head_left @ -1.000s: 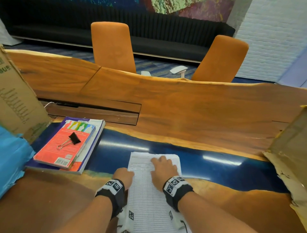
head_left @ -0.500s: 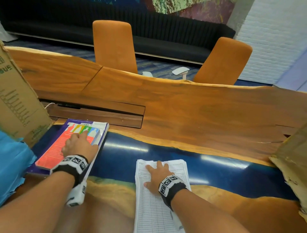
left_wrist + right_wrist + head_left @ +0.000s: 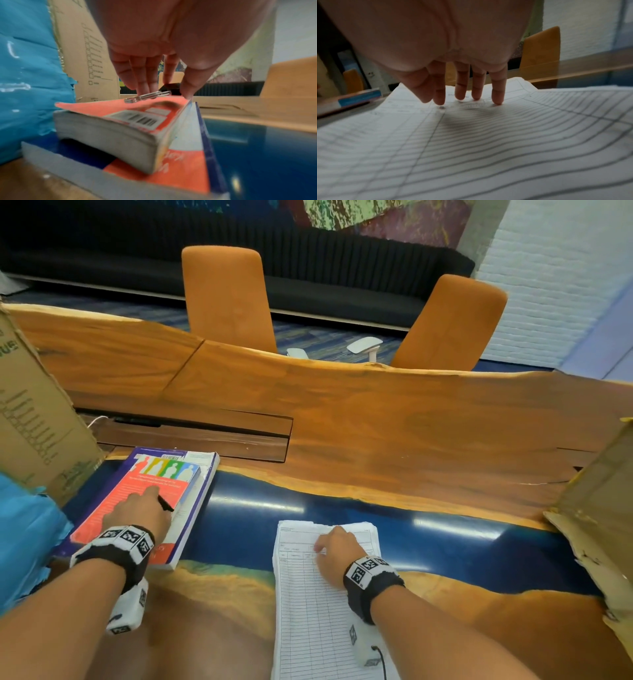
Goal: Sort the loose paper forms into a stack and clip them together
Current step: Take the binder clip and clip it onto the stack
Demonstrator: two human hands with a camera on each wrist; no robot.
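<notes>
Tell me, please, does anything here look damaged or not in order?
Yes. The cardboard box at the right has a torn, ragged lower edge. The red book's cover curls up at its near corner. The paper forms are stacked slightly uneven at the top.

Even indoor light; white glare streaks on the blue tabletop (image 3: 342,529). Head view bows at edges. Both wrist views blurred, foreground soft.
</notes>
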